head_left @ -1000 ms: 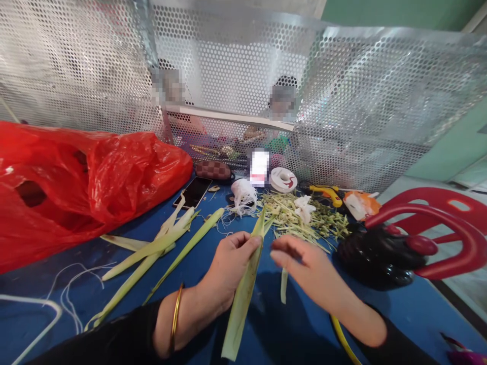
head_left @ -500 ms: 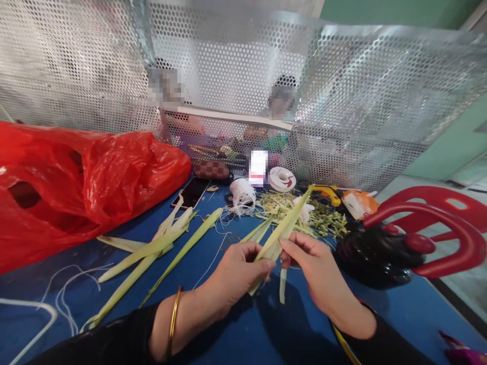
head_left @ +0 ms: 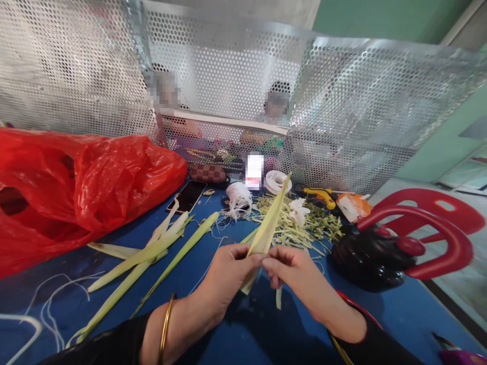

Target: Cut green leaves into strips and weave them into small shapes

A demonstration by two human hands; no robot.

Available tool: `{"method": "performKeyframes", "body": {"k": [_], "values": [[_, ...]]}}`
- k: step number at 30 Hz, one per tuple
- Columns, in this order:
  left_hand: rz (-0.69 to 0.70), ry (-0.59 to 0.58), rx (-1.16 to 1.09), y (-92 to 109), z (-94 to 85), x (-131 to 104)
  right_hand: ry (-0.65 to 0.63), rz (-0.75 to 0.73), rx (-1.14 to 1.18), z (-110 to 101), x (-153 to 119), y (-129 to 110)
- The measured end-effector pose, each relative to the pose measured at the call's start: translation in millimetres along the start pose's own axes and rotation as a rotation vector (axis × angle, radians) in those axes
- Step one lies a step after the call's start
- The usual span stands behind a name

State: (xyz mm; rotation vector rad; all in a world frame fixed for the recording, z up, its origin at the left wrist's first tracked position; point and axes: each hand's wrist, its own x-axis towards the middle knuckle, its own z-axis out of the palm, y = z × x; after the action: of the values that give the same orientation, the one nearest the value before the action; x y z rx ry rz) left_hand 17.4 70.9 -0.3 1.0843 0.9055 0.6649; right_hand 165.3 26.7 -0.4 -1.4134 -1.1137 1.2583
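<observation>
My left hand (head_left: pixel 226 279) is closed on the lower part of a long, pointed, pale yellow-green leaf (head_left: pixel 270 220), its thumb on the leaf's face. Fingers bent, my right hand (head_left: pixel 302 279) pinches the leaf's right edge beside the left thumb. The leaf's tip points up and away; its cut lower end shows below my left hand. A narrow pale strip (head_left: pixel 279 298) hangs under my right fingers. Other long leaves (head_left: pixel 140 258) lie crossed to the left, beside a single green leaf (head_left: pixel 178 257). Beyond my hands is a pile of thin shredded strips (head_left: pixel 289 228).
A red plastic bag (head_left: pixel 125 177) covers the left. Farther back are a phone (head_left: pixel 186 196), a checked pouch (head_left: pixel 208 173), white thread (head_left: pixel 239 196), a white spool (head_left: pixel 271 182) and a yellow-handled tool (head_left: pixel 323 196). A black kettle-like vessel (head_left: pixel 369 258) with a red handle stands right. Two people sit behind perforated sheeting.
My right hand has slid down the leaf's edge toward the left thumb. The leaf stands slightly steeper. The whole view has shifted a little.
</observation>
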Motion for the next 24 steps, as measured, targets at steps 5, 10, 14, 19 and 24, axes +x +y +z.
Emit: {"method": "performKeyframes", "body": {"k": [5,10,14,19,24], "values": [[0.005,-0.048,-0.030,2.7,-0.8,-0.2,-0.038,0.104,0.063,9.5,-3.8,0.6],[-0.037,0.042,-0.002,1.2,-4.2,3.9,-0.030,0.012,0.107,-0.7,-1.2,-4.9],[-0.093,0.072,-0.048,-0.6,-2.9,4.7,-0.033,-0.096,0.193,-9.6,-0.9,-7.4],[-0.118,0.090,-0.042,-1.4,-2.0,4.7,0.053,-0.134,0.321,-16.4,-1.9,-10.4],[-0.126,0.129,-0.014,-0.6,-3.3,4.4,0.141,-0.244,0.420,-27.2,-2.7,-18.8]]}}
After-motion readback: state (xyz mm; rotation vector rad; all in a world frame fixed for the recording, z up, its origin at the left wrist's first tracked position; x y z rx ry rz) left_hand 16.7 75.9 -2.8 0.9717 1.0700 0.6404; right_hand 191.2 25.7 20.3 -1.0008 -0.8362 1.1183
